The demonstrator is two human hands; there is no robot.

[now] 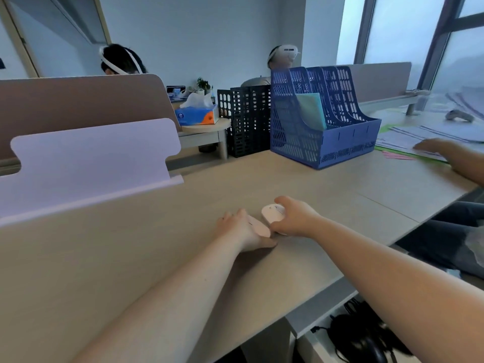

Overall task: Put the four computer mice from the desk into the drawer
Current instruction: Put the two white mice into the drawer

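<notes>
Two pale mice lie side by side on the wooden desk. My left hand is wrapped around a pink mouse, thumb underneath near the desk surface. My right hand grips a white mouse from the right, fingers curled over its top. Both mice sit low on the desk; I cannot tell whether they are lifted. The open drawer shows under the desk edge at the bottom right, with a black mouse and tangled black cables inside.
A blue file rack and a black mesh holder stand at the back. A lilac panel rises on the left. Another person's hand rests on papers at the right; their legs are beside the desk.
</notes>
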